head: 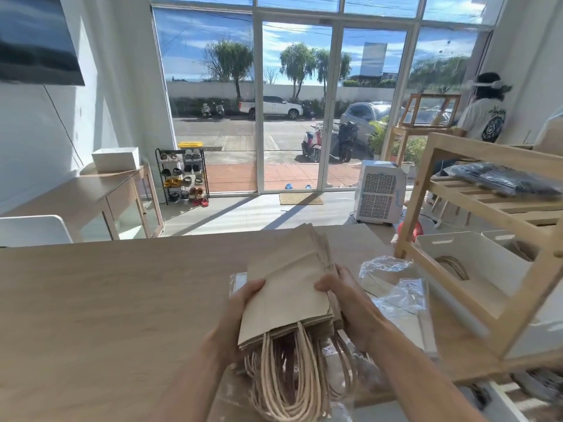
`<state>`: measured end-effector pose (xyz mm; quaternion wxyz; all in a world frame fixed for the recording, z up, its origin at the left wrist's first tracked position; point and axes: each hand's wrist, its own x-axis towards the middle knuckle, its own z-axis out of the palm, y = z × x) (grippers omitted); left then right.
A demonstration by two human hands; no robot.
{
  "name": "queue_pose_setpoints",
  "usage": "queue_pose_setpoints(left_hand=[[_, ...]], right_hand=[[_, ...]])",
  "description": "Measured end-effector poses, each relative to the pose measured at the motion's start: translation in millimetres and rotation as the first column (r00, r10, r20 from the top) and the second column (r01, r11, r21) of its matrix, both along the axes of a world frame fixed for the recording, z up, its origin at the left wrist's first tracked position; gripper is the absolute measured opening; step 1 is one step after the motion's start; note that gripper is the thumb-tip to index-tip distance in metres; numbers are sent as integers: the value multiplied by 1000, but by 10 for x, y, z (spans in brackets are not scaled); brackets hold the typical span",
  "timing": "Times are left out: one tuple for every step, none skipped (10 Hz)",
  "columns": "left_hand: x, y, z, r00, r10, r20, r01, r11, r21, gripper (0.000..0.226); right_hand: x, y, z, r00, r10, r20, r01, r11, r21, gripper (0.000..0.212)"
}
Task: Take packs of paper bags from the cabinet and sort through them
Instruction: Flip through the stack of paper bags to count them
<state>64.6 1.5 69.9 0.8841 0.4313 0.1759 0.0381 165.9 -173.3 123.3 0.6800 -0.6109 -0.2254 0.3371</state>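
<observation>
**So, both hands on a stack of kraft bags**

Basically the stack of brown paper bags (286, 287) sits in the lower centre of the frame, held just over the pale wooden table (106, 300). The left hand (240, 309) grips its left edge, thumb on top and fingers tucked under. The right hand (344, 303) clamps the right edge the same way, thumb pressed on the top bag and fingers curled round the side. The twisted paper handles (289, 376) hang out of the near end, toward the bottom of the frame, in a big loopy bunch.

Crumpled clear plastic wrap (393, 287) lies on the table just right of the stack, and more of it shows under the handles. Further right is a wooden shelf unit (487, 208) with a dark packet (502, 179) on its upper slats and a white bin (475, 263) lower down, with a few more handles showing inside.

Behind the table, top centre, are glass doors (292, 102), with a shoe rack (182, 176) to their left and a white portable air conditioner (379, 193) to their right. Another person (484, 114) sits at the upper right, back turned.
</observation>
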Motion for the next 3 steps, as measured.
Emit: queue_pose_setpoints(left_hand=[[-24,48,181,999,24,36,-24,1000,16,39],[21,88,358,997,53,-60,-40,980,194,31],[-13,108,311,956,101,-275,31,900,435,30]], right_hand=[[122,44,-90,997,21,-71,-13,993,116,66],[196,139,-227,983,122,-140,-108,989,101,42],[283,130,-679,995,-95,-15,88,961,-263,42]])
